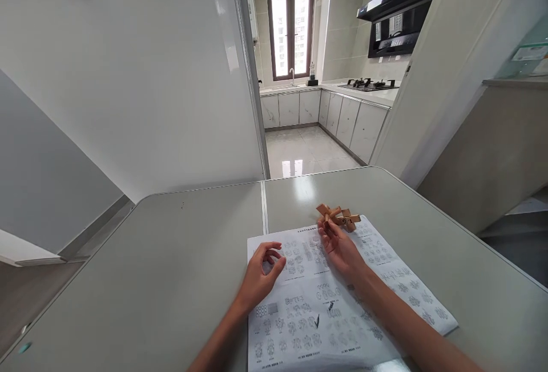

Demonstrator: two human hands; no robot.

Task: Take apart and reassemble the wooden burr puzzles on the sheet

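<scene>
1. Blocks (342, 219). Brown, apparently wooden; several short bars crossing at angles in one cluster. Located right of centre in the frame, at the upper edge of the sheet. Whether the bars interlock or merely lie together cannot be told.

2. Handling, blocks. Judged light, stiff and hard, with no give under the fingers. Surface looks smooth but likely offers fair grip. Not fragile in substance; the arrangement may be looser than the bars, so a single bar could slip out if pulled alone.

3. Hold, blocks. Best taken about the middle of the cluster, thumb and fingers on opposite flat faces. Projecting ends suit a pinch for one bar only, and would probably make a poor handle for the whole.

4. Right hand (338, 248). At the lower left side of the blocks, palm turned partly up, fingers bent. Fingertips meet or nearly meet the wood; whether they pinch it cannot be told.

5. Left hand (262, 272). Lower centre of the frame, over the sheet's left edge. Fingers loosely curled, thumb apart from them; nothing seen in the grasp.

6. Sheet (299, 326). White, printed with small diagrams; lower centre to lower right. Judged thin, pliant, easily creased.

7. Table (192, 269). Pale grey-green, beneath the sheet.
</scene>
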